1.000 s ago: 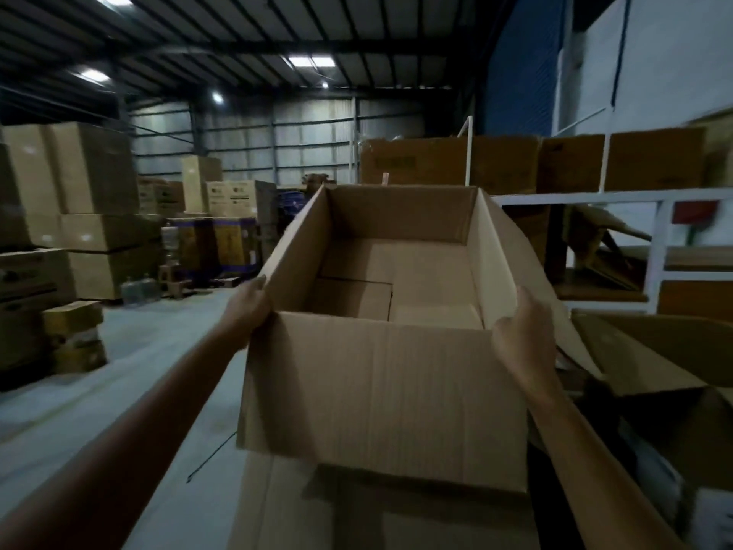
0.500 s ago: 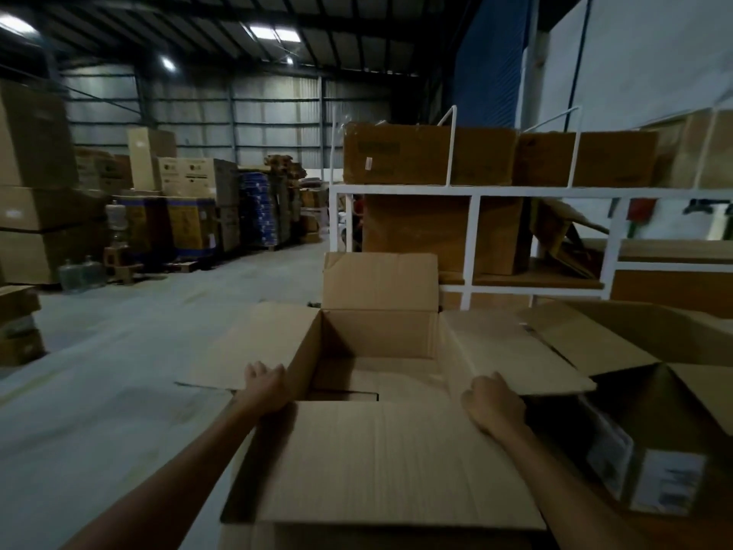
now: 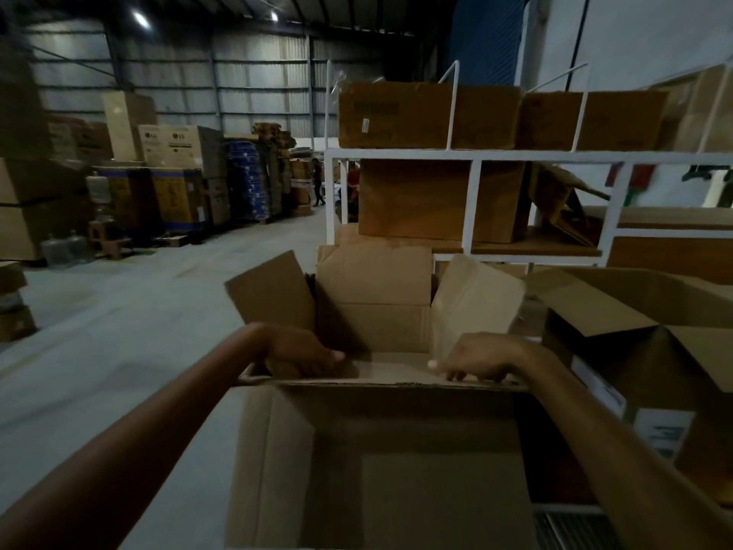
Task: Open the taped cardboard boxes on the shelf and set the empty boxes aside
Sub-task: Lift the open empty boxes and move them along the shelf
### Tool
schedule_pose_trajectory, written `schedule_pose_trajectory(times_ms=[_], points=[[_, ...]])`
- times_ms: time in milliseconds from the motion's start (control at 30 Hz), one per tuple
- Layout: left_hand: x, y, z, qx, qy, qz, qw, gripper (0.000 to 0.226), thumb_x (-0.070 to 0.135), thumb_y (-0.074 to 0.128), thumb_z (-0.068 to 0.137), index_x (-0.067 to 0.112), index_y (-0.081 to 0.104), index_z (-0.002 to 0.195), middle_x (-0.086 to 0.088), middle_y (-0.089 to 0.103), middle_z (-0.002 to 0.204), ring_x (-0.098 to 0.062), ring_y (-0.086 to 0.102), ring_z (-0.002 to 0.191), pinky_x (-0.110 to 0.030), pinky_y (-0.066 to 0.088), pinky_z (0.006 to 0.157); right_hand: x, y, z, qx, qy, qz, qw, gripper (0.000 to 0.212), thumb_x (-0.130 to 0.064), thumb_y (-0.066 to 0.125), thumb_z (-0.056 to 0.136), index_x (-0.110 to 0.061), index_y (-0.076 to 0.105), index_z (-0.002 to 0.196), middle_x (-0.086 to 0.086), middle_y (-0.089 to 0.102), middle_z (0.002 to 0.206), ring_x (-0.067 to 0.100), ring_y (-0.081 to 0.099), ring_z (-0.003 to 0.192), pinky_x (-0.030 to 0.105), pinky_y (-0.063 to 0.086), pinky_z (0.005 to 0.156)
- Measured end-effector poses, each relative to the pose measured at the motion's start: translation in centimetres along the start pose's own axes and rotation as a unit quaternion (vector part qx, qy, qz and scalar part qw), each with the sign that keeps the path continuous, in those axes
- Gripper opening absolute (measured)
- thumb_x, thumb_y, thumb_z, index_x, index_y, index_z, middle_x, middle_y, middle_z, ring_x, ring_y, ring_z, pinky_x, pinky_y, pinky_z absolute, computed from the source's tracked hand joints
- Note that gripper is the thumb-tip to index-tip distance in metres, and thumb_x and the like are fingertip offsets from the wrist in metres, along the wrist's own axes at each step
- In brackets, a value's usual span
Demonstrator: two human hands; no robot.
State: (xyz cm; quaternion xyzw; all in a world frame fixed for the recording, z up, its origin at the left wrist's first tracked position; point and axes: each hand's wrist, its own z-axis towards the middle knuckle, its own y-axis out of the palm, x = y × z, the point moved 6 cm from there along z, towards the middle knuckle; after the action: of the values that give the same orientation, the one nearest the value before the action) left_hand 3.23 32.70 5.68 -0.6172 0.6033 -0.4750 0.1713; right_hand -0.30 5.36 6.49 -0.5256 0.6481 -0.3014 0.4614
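An open, empty cardboard box (image 3: 373, 323) sits low in front of me with its left, far and right flaps standing up. My left hand (image 3: 305, 353) curls over its near left rim, thumb pointing inward. My right hand (image 3: 478, 357) grips the near right rim, fingers over the edge. Behind it stands the white metal shelf (image 3: 476, 154). A closed box (image 3: 396, 117) sits on the shelf's top level and a larger closed box (image 3: 436, 200) sits below it.
A second open cardboard box (image 3: 396, 470) lies directly under my arms, closer to me. Another open box (image 3: 634, 311) with a white label stands at the right. Stacked cartons (image 3: 178, 148) line the left wall, and bare concrete floor (image 3: 139, 311) stretches to the left.
The box came down from chest height to a low position in front of the shelf. Its side flaps went from spread flat to upright, and my hands moved to its near rim.
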Motion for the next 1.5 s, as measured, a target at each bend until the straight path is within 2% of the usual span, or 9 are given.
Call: schedule_pose_trajectory(times_ms=[167,333,467,633,833,1200,1300,1367,1500], points=[[3.4,0.8,-1.7,-0.045,0.08,0.063,0.994,0.054,0.062,0.05,0.089,0.023,0.063,0.124,0.001,0.062,0.124,-0.019,0.057,0.114,-0.038,0.046,0.098,-3.1,0.4,-2.7,-0.062,-0.068,-0.036,0.995,0.088,-0.091,0.056,0.055,-0.025,0.069,0.112,0.0,0.065,0.118,0.025,0.059,0.111,0.048,0.046,0.103],[3.7,1.1,-1.0,-0.033,0.103,0.095,0.99,0.051,0.046,0.064,0.088,0.024,0.055,0.134,0.002,0.059,0.129,-0.015,0.056,0.113,-0.022,0.045,0.079,-4.4,1.5,-3.2,-0.082,-0.075,-0.055,0.992,0.07,-0.055,0.075,0.075,-0.027,0.054,0.135,-0.003,0.051,0.143,0.02,0.048,0.13,0.043,0.04,0.109],[4.7,2.0,-2.4,-0.059,0.145,0.082,0.984,0.074,0.046,0.069,0.083,0.025,0.038,0.147,0.006,0.047,0.143,-0.015,0.046,0.128,-0.036,0.039,0.105,-5.0,1.5,-3.4,-0.075,-0.073,-0.078,0.991,0.064,-0.027,0.078,0.079,-0.027,0.052,0.138,-0.004,0.053,0.141,0.017,0.048,0.129,0.036,0.042,0.104],[5.7,-1.2,-1.2,0.12,0.162,0.157,0.967,0.018,0.024,0.059,0.095,0.023,0.062,0.113,0.001,0.064,0.112,-0.005,0.055,0.085,-0.022,0.043,0.078,-5.5,-1.5,-2.1,0.088,-0.083,-0.107,0.987,0.019,-0.02,0.057,0.097,-0.019,0.062,0.114,-0.002,0.061,0.105,0.007,0.054,0.086,0.018,0.04,0.065],[3.3,-1.5,3.6,0.186,0.083,0.163,0.965,0.016,0.035,0.063,0.091,0.02,0.067,0.092,0.004,0.065,0.087,-0.008,0.06,0.074,-0.024,0.051,0.072,-4.5,-0.2,2.7,0.133,-0.066,-0.091,0.985,0.015,-0.039,0.061,0.092,-0.025,0.061,0.098,-0.004,0.062,0.092,0.009,0.058,0.082,0.027,0.042,0.066],[4.2,-0.6,1.8,0.341,0.133,0.118,0.923,0.067,0.072,0.026,0.09,0.017,0.062,0.075,0.003,0.061,0.065,-0.009,0.056,0.052,-0.019,0.04,0.05,-3.8,1.2,0.1,0.247,-0.039,-0.083,0.965,0.02,-0.047,0.066,0.086,-0.028,0.059,0.083,-0.005,0.063,0.08,0.01,0.059,0.073,0.036,0.054,0.077],[5.7,1.2,1.4,0.443,0.128,0.194,0.866,0.07,0.071,0.01,0.089,0.025,0.062,0.082,0.005,0.065,0.079,-0.008,0.061,0.067,-0.021,0.047,0.057,-3.0,1.5,-1.3,0.317,-0.023,-0.091,0.944,0.02,-0.048,0.06,0.09,-0.029,0.063,0.094,-0.005,0.063,0.086,0.014,0.058,0.081,0.041,0.047,0.086],[7.0,2.4,1.4,0.507,0.135,0.204,0.827,0.066,0.066,0.011,0.094,0.028,0.064,0.099,0.0,0.068,0.108,-0.016,0.061,0.106,-0.036,0.049,0.091,-2.0,1.8,-2.0,0.353,-0.015,-0.08,0.932,0.02,-0.048,0.057,0.09,-0.032,0.062,0.102,-0.006,0.061,0.094,0.018,0.056,0.093,0.044,0.041,0.094],[9.4,4.6,1.6,0.559,0.115,0.196,0.797,0.064,0.062,0.017,0.097,0.024,0.055,0.132,-0.008,0.043,0.15,-0.03,0.022,0.147,-0.058,0.002,0.116,1.3,3.3,-3.6,0.376,-0.029,-0.013,0.926,0.053,-0.046,0.058,0.091,-0.031,0.043,0.14,-0.002,0.046,0.141,0.023,0.036,0.133,0.049,0.036,0.108]])
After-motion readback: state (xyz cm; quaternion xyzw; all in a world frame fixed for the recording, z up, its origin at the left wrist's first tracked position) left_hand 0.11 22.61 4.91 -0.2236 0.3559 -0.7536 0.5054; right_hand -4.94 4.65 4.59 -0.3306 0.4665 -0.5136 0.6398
